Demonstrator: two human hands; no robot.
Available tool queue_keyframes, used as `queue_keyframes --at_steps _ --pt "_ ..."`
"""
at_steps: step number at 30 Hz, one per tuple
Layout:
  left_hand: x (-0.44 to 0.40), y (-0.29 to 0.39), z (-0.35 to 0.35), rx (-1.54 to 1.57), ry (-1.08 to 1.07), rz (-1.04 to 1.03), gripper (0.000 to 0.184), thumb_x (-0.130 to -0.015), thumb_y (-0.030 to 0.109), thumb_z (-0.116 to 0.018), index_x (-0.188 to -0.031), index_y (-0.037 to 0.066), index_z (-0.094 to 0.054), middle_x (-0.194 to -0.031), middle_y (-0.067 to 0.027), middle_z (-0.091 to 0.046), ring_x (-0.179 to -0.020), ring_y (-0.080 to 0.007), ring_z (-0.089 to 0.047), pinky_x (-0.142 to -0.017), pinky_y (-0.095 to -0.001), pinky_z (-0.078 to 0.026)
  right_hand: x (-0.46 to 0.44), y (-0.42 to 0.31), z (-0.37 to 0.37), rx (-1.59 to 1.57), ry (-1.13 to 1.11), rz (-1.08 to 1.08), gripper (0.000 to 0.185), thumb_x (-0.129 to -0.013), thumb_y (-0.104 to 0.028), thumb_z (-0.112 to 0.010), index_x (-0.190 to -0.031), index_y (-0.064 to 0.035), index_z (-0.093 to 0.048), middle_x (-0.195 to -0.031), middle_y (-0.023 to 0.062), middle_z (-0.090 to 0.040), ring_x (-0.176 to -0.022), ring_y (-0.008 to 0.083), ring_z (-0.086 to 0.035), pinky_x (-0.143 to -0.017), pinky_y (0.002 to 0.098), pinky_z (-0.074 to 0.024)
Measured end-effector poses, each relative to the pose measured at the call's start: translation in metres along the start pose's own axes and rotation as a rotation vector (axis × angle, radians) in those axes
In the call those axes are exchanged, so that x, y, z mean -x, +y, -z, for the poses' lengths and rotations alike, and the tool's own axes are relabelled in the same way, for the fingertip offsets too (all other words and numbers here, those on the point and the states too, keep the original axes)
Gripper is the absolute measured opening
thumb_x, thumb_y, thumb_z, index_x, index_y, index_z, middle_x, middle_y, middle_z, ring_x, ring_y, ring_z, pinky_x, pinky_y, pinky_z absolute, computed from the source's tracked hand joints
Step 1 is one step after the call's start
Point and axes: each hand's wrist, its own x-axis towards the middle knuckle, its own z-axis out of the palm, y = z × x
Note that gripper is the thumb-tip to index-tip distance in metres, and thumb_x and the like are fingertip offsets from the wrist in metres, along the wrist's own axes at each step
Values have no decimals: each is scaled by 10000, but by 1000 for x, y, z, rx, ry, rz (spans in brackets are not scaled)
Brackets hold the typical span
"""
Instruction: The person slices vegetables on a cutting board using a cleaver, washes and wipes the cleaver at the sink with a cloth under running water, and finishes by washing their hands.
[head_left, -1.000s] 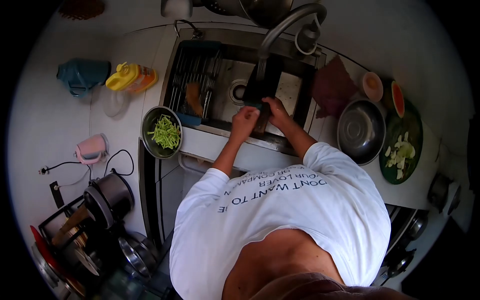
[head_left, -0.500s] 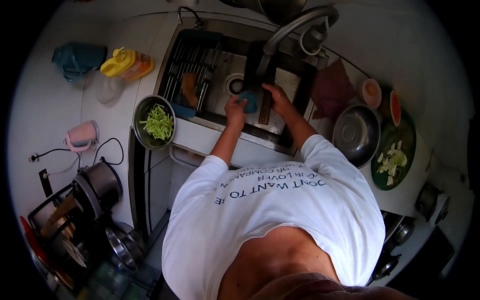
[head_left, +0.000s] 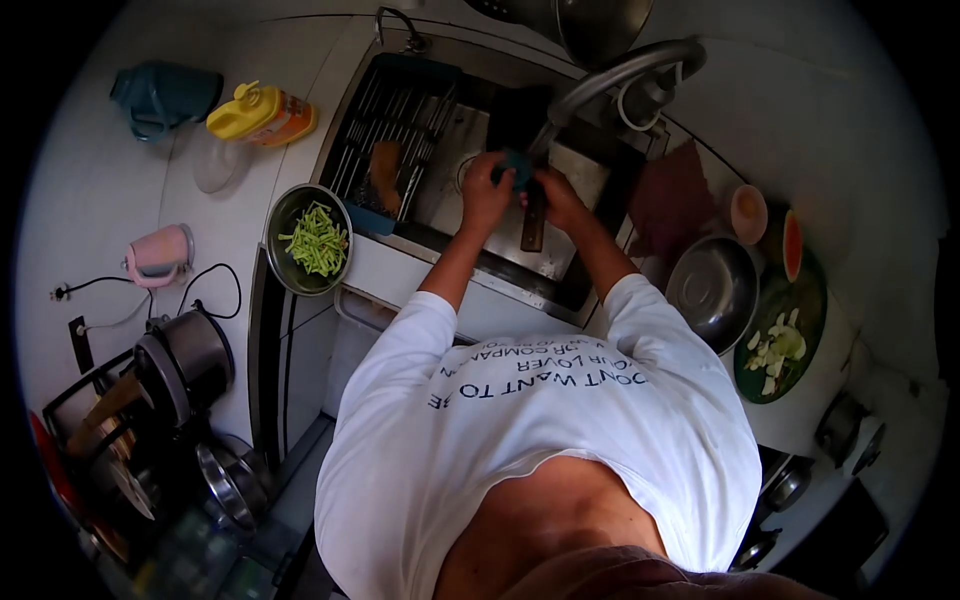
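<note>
Cleaver [head_left: 534,228] sits over the sink [head_left: 591,178], wooden handle toward the person, dark blade [head_left: 514,112] pointing away, below the faucet [head_left: 628,76]. Left hand [head_left: 484,195] pinches a teal cloth [head_left: 518,166], fingers bunched narrow, and presses it about where handle meets blade. Right hand [head_left: 562,200] seems to clasp the cleaver from the other side, near the handle's upper end; exact finger placement hidden. Whether water runs: can't tell. For good wiping, judged from this pose: right-hand grip firm and off the edge, cloth folded thick between fingers and metal, strokes from spine toward edge or outward along the flat, never fingertips across the edge; the handle joint likely deserves extra rubs, since residue tends to lodge there. Wet wood could slip, so a steady wrist helps. Versus half a second ago: left hand and cloth are farther up, closer to the spout; then the cloth was low beside the handle, now it's up against the cleaver, and the left hand partly covers the drain [head_left: 465,172]. Whole view is shifted a bit too. Steel bowl of cut green stalks [head_left: 318,240] stays on the counter beside the drying rack [head_left: 405,115].
</note>
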Motion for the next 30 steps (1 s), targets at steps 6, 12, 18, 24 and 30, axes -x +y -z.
queue_keyframes --at_steps 6,12,18,24,30 --pt "-4 -40 -5 -573 -182 -322 317 -843 136 -506 -1132 11 -540 -1253 -172 -498 -1225 -340 -411 -995 -519 -293 39 7 14 175 -148 -34 154 -780 -55 -529 -923 -27 -481 -635 71 -509 -516 155 -518 -477 291 -453" --pt "14 -4 -22 -272 -434 -333 482 -901 282 -455 -1320 52 -395 -1385 -171 -361 -1335 -311 -264 -1067 -508 -184 49 14 22 145 -180 -92 184 -792 -43 -536 -957 -35 -453 -609 60 -482 -505 149 -476 -467 282 -397" --pt "-39 -13 -35 -596 -158 -388 454 -933 355 -390 -1282 69 -437 -1326 -151 -438 -1293 -294 -335 -1032 -525 -230 78 6 18 327 -267 -99 160 -771 -47 -559 -897 -15 -466 -583 57 -485 -487 151 -488 -479 297 -424" --pt "-69 -70 -28 -592 -413 -23 356 -936 339 -386 -993 52 -588 -1021 -162 -606 -956 -362 -573 -827 -483 -435 103 17 26 361 -277 -66 166 -767 -33 -551 -907 4 -470 -592 65 -507 -484 149 -503 -472 290 -429" --pt "-67 -76 7 -513 -198 223 360 -924 330 -436 -927 3 -584 -923 -218 -594 -826 -401 -577 -694 -463 -464 111 8 50 530 -150 -12 161 -772 -33 -541 -907 -4 -458 -577 62 -503 -460 139 -485 -461 280 -417"
